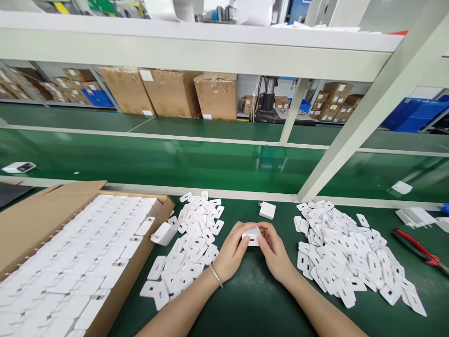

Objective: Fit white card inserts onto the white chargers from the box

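Note:
Between my two hands is a white charger housing (251, 235) with a dark slot in its front face. My left hand (229, 248) grips its left side, thumb on the front. From the other side my right hand (275, 250) closes on it, thumb at the front right corner. Just beyond them lies a white charger (267, 210) with its prongs pointing left. A pile of small white slotted plates (194, 234) spreads to the left of my hands. Another, larger heap of white slotted plates (345, 255) lies to the right.
An open cardboard box (140, 262) packed with white chargers stands at left, one charger (164, 233) leaning beside it. Red-handled pliers (417, 245) and several white chargers (416, 216) lie far right. A slanted frame post (351, 126) rises behind the green bench, before a green conveyor (210, 161).

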Action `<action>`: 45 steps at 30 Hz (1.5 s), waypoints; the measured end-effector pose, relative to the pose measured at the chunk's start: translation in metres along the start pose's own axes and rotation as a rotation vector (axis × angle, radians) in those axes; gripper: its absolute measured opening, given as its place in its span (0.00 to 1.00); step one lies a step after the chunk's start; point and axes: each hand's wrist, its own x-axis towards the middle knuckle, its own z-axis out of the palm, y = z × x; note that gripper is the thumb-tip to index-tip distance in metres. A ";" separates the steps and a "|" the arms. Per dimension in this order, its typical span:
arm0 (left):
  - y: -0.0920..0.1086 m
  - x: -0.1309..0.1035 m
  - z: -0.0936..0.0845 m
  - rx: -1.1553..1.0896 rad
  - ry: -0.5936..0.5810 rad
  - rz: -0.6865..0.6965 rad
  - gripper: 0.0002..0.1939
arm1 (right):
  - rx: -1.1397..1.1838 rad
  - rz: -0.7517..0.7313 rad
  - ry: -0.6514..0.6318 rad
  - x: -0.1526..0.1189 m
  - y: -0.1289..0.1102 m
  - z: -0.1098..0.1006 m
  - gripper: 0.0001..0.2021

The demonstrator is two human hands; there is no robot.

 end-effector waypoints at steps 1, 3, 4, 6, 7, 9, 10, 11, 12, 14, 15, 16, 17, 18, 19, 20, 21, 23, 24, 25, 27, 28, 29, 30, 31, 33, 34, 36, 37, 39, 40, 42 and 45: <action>0.000 0.000 0.000 -0.002 0.011 0.010 0.21 | 0.001 0.005 0.006 0.000 -0.001 0.000 0.18; 0.000 -0.001 0.000 0.001 0.025 0.029 0.19 | 0.015 0.017 0.014 0.000 -0.003 0.000 0.18; 0.000 -0.001 0.000 0.007 0.028 0.037 0.19 | 0.032 0.026 0.012 0.000 -0.003 0.000 0.18; 0.000 -0.002 0.000 0.018 0.032 0.059 0.18 | 0.086 0.057 0.000 0.001 -0.003 0.000 0.20; 0.000 -0.002 0.000 0.022 0.034 0.070 0.18 | 0.123 0.077 -0.005 0.001 -0.003 0.000 0.21; 0.000 -0.003 -0.001 0.026 0.043 0.091 0.17 | 0.206 0.115 -0.007 0.001 -0.002 0.002 0.22; 0.000 -0.003 -0.001 0.026 0.048 0.099 0.16 | 0.245 0.126 -0.006 0.000 -0.002 0.002 0.22; 0.001 -0.003 0.000 0.027 0.053 0.105 0.16 | 0.278 0.130 -0.005 0.000 -0.001 0.003 0.22; 0.001 -0.004 0.000 0.030 0.055 0.109 0.16 | 0.301 0.131 -0.006 0.000 -0.001 0.004 0.22; 0.002 -0.004 0.000 0.044 0.058 0.116 0.16 | 0.314 0.128 -0.010 -0.002 -0.001 0.005 0.21; 0.002 -0.003 0.000 0.056 0.058 0.119 0.16 | 0.309 0.127 -0.012 -0.002 -0.001 0.005 0.20; 0.002 -0.003 0.000 0.070 0.057 0.122 0.16 | 0.300 0.124 -0.015 -0.003 -0.001 0.005 0.20; 0.003 -0.003 0.000 0.086 0.054 0.124 0.16 | 0.288 0.121 -0.016 -0.003 -0.001 0.005 0.20; 0.003 -0.003 -0.001 0.101 0.050 0.125 0.16 | 0.275 0.116 -0.018 -0.004 -0.001 0.004 0.19; 0.003 -0.003 -0.001 0.115 0.047 0.124 0.17 | 0.261 0.111 -0.017 -0.004 -0.002 0.005 0.19; 0.002 -0.003 -0.001 0.124 0.045 0.119 0.17 | 0.248 0.107 -0.018 -0.004 -0.002 0.005 0.19; 0.002 -0.003 -0.001 0.128 0.046 0.109 0.17 | 0.235 0.105 -0.020 -0.003 -0.002 0.005 0.19; 0.002 -0.002 -0.001 0.113 0.056 0.081 0.18 | 0.212 0.098 -0.021 -0.002 -0.002 0.006 0.18; 0.002 -0.002 0.000 0.098 0.063 0.069 0.17 | 0.201 0.087 -0.015 -0.002 -0.002 0.007 0.18; 0.002 -0.003 0.000 0.078 0.072 0.062 0.17 | 0.185 0.070 -0.006 -0.001 -0.002 0.008 0.18; 0.003 -0.003 0.002 0.041 0.084 0.065 0.17 | 0.141 0.032 0.011 -0.002 -0.003 0.009 0.21; 0.004 -0.003 0.003 0.029 0.085 0.072 0.17 | 0.117 0.020 0.009 -0.003 -0.003 0.009 0.22; 0.004 -0.004 0.003 0.024 0.083 0.082 0.16 | 0.096 0.017 0.001 -0.004 -0.004 0.009 0.22; 0.005 -0.004 0.003 0.024 0.077 0.093 0.16 | 0.082 0.019 -0.013 -0.005 -0.006 0.009 0.22; 0.006 -0.005 0.003 0.030 0.069 0.105 0.16 | 0.076 0.020 -0.026 -0.006 -0.008 0.009 0.20; 0.008 -0.006 0.003 0.045 0.054 0.129 0.17 | 0.076 0.015 -0.040 -0.008 -0.011 0.007 0.19; 0.008 -0.006 0.002 0.046 0.044 0.136 0.18 | 0.075 0.005 -0.040 -0.008 -0.013 0.006 0.19; 0.009 -0.007 0.000 0.023 0.011 0.135 0.20 | 0.066 -0.019 -0.037 -0.008 -0.016 0.005 0.20; 0.009 -0.007 -0.001 -0.003 -0.010 0.128 0.22 | 0.059 -0.031 -0.031 -0.008 -0.018 0.004 0.20; 0.010 -0.007 -0.003 -0.054 -0.049 0.110 0.26 | 0.048 -0.055 -0.020 -0.008 -0.020 0.003 0.21; 0.010 -0.008 -0.004 -0.068 -0.060 0.107 0.26 | 0.043 -0.063 -0.017 -0.008 -0.020 0.003 0.21; 0.011 -0.008 -0.006 -0.060 -0.066 0.114 0.26 | 0.038 -0.063 -0.018 -0.008 -0.021 0.003 0.22; 0.013 -0.008 -0.007 -0.001 -0.037 0.144 0.22 | 0.048 -0.059 -0.037 -0.009 -0.021 0.004 0.24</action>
